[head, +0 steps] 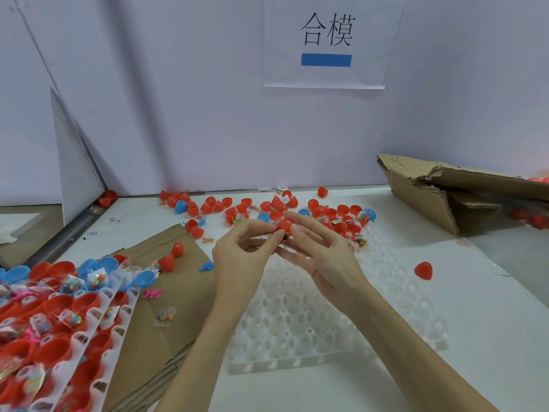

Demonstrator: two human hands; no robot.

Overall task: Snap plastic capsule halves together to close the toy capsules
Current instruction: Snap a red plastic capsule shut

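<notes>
Fingers: the left hand [237, 257] and the right hand [322, 257] both pinch one red capsule [284, 225] at their fingertips, above the white tray [326, 337].
White tray: its cups near the person hold nothing visible.
Left trays [98, 316]: red halves and small toy bags sit in the cups.
Cardboard box [445, 197]: lies on its side at the right; red pieces show behind it.
Hands' pose: both raised over the table, palms turned inward, right fingers partly spread.

capsule [283, 226] mostly hidden by hands, left tray [98, 322] cropped
</notes>
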